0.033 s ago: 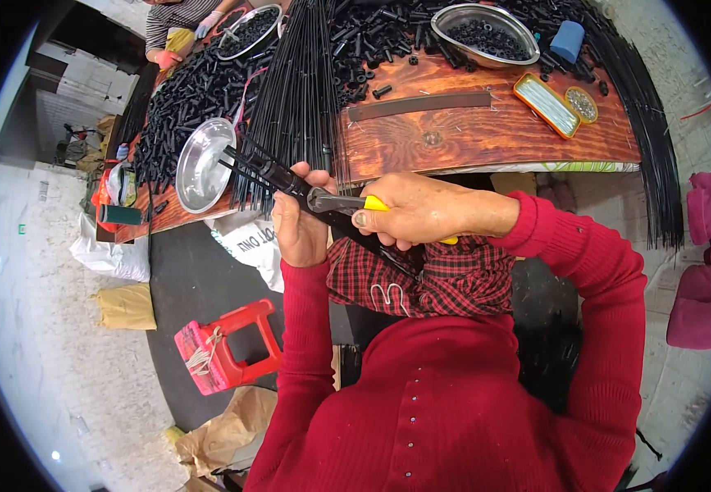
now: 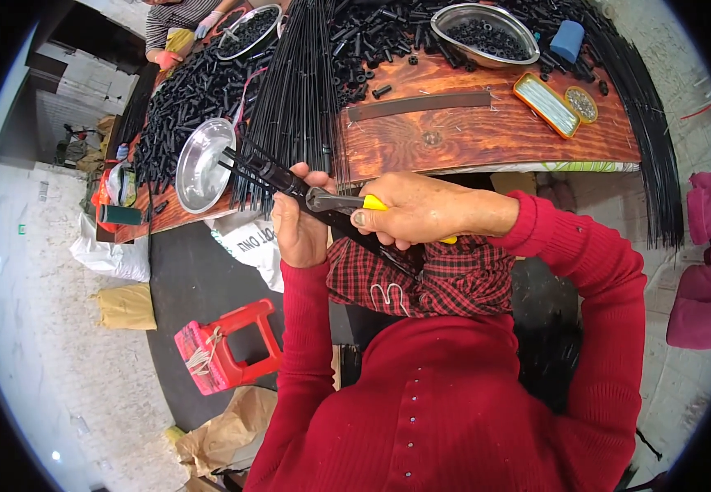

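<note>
My left hand [image 2: 298,230] is closed around a slim bundle of black rods [image 2: 267,170], thumb on the near side and fingertips showing beyond it. The bundle slants from the table edge down to my lap. Its exact kind I cannot make out. Gripped in my right hand [image 2: 425,209] is a pair of pliers [image 2: 337,202] with dark metal jaws and yellow handles. The jaws lie against the bundle just beside my left fingers; whether they clamp a part there is too small to tell. A checked red-and-black cloth [image 2: 462,283] covers my lap beneath the bundle's lower end.
On the wooden table [image 2: 503,152] ahead lie long black rods [image 2: 298,98], heaped black parts [image 2: 183,123] and a dark strip [image 2: 421,106]. Metal bowls [image 2: 201,184] and a yellow tray of pins [image 2: 546,105] stand there. A red stool [image 2: 237,353] is at left. A co-worker's gloved hand [image 2: 208,25] shows far left.
</note>
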The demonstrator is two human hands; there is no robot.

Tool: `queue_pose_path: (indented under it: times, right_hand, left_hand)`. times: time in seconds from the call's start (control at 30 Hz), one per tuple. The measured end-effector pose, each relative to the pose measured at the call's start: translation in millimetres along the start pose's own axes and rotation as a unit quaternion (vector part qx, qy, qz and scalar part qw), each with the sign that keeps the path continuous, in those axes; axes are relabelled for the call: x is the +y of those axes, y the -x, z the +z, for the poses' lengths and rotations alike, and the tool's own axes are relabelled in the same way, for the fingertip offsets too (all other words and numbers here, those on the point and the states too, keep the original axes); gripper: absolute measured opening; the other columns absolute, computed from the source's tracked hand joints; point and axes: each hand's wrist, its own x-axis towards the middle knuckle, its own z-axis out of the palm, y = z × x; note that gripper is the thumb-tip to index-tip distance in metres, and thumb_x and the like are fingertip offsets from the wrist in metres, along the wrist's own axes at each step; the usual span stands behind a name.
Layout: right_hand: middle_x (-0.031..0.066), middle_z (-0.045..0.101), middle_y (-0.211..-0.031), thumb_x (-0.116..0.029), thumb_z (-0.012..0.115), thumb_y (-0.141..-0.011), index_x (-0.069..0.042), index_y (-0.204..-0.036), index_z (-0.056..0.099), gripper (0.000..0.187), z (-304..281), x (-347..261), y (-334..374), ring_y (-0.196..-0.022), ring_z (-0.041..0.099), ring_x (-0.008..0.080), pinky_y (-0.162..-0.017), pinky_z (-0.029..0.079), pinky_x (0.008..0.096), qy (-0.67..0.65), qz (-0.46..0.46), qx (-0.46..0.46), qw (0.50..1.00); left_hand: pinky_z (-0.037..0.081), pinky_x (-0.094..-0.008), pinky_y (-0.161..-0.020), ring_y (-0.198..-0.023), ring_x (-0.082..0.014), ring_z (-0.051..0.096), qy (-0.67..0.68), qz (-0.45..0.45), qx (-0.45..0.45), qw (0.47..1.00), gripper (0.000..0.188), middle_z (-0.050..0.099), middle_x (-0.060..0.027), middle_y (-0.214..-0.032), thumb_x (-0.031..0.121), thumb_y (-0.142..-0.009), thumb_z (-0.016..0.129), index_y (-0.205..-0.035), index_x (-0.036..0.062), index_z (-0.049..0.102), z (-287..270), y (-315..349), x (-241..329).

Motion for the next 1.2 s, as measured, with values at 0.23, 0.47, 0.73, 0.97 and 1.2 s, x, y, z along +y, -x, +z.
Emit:
queue_pose_path:
  times: [0.23,0.47,0.73,0.97,1.2]
  right_hand:
    - [0.0041,0.059,-0.065,-0.027,0.049,-0.096,0.002,-0.09,0.06,0.031,-7.6,-4.9,1.5,-0.055,0.058,0.0124,-0.052,0.048,0.0287,0.036,-0.019,0.02,0.999]
    - [0.0042,0.058,-0.065,-0.027,0.05,-0.096,0.002,-0.091,0.06,0.031,-9.0,-6.0,5.8,-0.054,0.057,0.0115,-0.051,0.047,0.0281,0.043,-0.019,0.026,0.999]
    - [0.0004,0.053,-0.059,-0.025,0.048,-0.097,-0.002,-0.081,0.057,0.029,-6.1,-6.7,5.6,-0.05,0.051,0.0099,-0.046,0.042,0.0276,0.074,-0.02,0.028,0.997]
    - [0.0016,0.052,-0.056,-0.024,0.049,-0.096,-0.002,-0.079,0.057,0.03,-12.0,-16.1,12.9,-0.048,0.049,0.0111,-0.045,0.04,0.0302,0.083,0.013,0.027,0.996]
    - [0.0071,0.053,-0.055,-0.023,0.05,-0.095,0.0,-0.075,0.059,0.032,-18.6,-15.5,18.5,-0.048,0.05,0.0166,-0.048,0.039,0.0365,0.215,-0.032,0.076,0.973]
  left_hand:
    - [0.045,-0.0348,-0.082,-0.09,-0.0219,0.056,-0.016,0.006,0.01,1.0,0.05,0.058,-0.0138,-0.103,0.033,-0.092,0.06,-0.126,0.0002,0.043,6.7,3.4,-1.9]
    - [0.046,-0.0348,-0.082,-0.086,-0.0207,0.056,-0.03,0.01,0.003,0.999,0.05,0.058,-0.0148,-0.102,0.033,-0.09,0.064,-0.123,0.0013,0.044,15.4,5.8,-0.7]
    - [0.047,-0.0323,-0.079,-0.086,-0.0193,0.058,-0.075,0.037,0.059,0.995,0.048,0.06,-0.0199,-0.116,0.032,-0.088,0.067,-0.121,0.0015,0.05,24.6,9.8,-3.9]
    - [0.047,-0.0311,-0.077,-0.082,-0.0178,0.057,-0.115,0.062,0.033,0.991,0.041,0.061,-0.0212,-0.115,0.027,-0.092,0.062,-0.12,-0.0006,0.052,30.0,10.1,-5.6]
    - [0.047,-0.0304,-0.074,-0.077,-0.0166,0.057,-0.125,0.061,0.049,0.989,0.039,0.063,-0.0206,-0.111,0.024,-0.092,0.061,-0.119,-0.0026,0.052,41.6,7.5,-12.9]
